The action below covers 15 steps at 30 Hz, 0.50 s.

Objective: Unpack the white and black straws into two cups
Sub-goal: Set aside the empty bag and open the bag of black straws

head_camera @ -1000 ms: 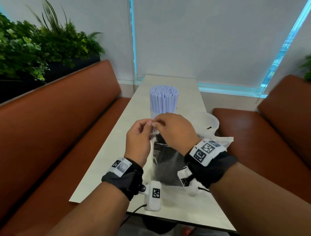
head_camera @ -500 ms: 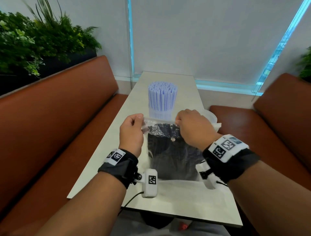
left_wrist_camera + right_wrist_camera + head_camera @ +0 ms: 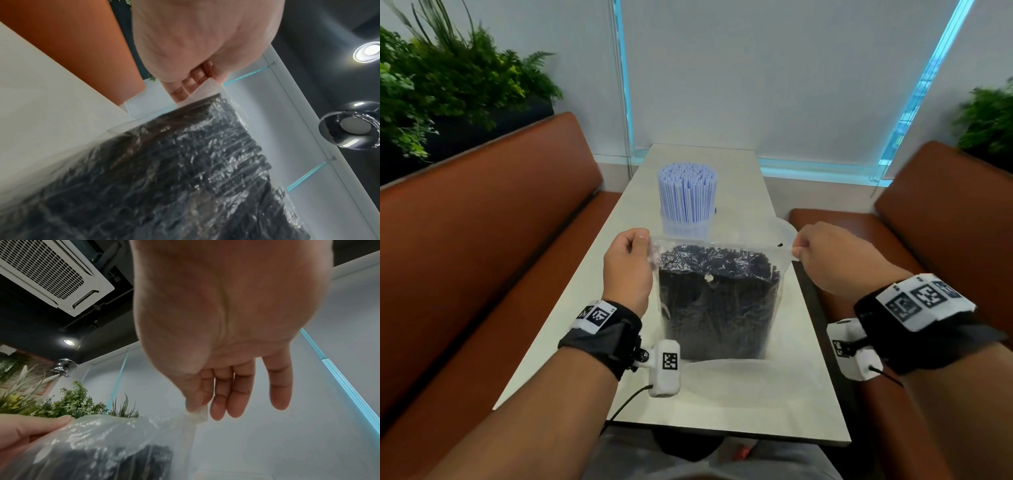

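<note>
A clear plastic bag (image 3: pixel 717 308) packed with black straws (image 3: pixel 715 267) stands upright on the pale table (image 3: pixel 726 411). My left hand (image 3: pixel 635 246) pinches the bag's top left corner and my right hand (image 3: pixel 811 250) pinches the top right corner, stretching the mouth wide. In the right wrist view the thumb and forefinger hold a twist of the bag film (image 3: pixel 197 413); the other fingers (image 3: pixel 279 386) hang straight. The left wrist view shows curled fingers (image 3: pixel 191 82) above the bag (image 3: pixel 185 178). Behind the bag, white straws (image 3: pixel 686 195) stand bunched in a clear cup (image 3: pixel 685 228).
A second clear cup (image 3: pixel 786 228) sits mostly hidden behind the bag at the right. Brown bench seats (image 3: pixel 482 240) flank the narrow table on both sides. Plants (image 3: pixel 448 85) stand behind the left bench, and a window blind (image 3: pixel 774 85) is ahead.
My hands started together at the bag's top centre and have pulled apart to its two corners, opening the mouth wide and exposing the black straw ends.
</note>
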### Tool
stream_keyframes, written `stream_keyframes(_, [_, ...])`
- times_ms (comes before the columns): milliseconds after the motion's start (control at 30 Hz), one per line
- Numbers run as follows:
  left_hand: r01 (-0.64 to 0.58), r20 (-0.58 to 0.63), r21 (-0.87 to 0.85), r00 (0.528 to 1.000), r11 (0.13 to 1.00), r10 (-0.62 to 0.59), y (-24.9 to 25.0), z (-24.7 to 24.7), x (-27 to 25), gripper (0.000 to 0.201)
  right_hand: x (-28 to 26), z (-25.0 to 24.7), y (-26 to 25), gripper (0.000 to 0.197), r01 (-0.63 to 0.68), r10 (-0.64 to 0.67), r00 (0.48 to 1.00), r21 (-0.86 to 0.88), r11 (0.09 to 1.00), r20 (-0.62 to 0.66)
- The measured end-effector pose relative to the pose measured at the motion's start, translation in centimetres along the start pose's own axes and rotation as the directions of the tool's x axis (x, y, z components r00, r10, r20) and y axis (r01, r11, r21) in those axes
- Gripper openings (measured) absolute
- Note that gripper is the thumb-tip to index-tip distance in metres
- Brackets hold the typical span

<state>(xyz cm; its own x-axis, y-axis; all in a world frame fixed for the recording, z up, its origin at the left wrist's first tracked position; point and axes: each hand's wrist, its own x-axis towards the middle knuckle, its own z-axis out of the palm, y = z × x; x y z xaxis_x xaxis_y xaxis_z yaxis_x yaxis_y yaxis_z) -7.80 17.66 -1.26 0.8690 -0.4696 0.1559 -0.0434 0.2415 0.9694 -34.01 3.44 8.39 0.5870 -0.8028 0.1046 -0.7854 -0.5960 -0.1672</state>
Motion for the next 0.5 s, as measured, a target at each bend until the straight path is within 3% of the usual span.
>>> stream_keyframes(100, [-0.16, 0.05, 0.153, 0.987, 0.975, 0.154, 0.6, 0.1, -0.3, 0.017, 0.4, 0.0, -1.4, 0.022, 0.064, -0.064, 0.998, 0.085, 0.994, 0.002])
stream_keyframes(200, [-0.388, 0.274, 0.355, 0.913, 0.85, 0.302, 1.8, 0.2, -0.8, 0.017, 1.4, 0.7, -3.2, 0.032, 0.076, -0.091, 0.99, 0.144, 0.987, 0.105])
stream_keyframes(267, [-0.507, 0.448, 0.453, 0.841, 0.734, 0.305, 2.5, 0.1, -1.0, 0.016, 1.9, 1.3, -3.7, 0.026, 0.083, -0.105, 0.981, 0.135, 0.987, 0.161])
stream_keyframes(333, [-0.573, 0.546, 0.53, 0.795, 0.625, 0.265, 3.0, -0.5, -1.1, 0.019, 2.3, 1.7, -3.9, 0.016, 0.076, -0.107, 0.979, 0.172, 0.982, 0.175])
stream_keyframes(500, [-0.647, 0.608, 0.536, 0.741, 0.542, 0.283, 3.6, -1.5, -1.6, 0.014, 2.9, 2.1, -3.8, 0.027, -0.002, -0.031, 0.994, 0.305, 0.952, 0.105])
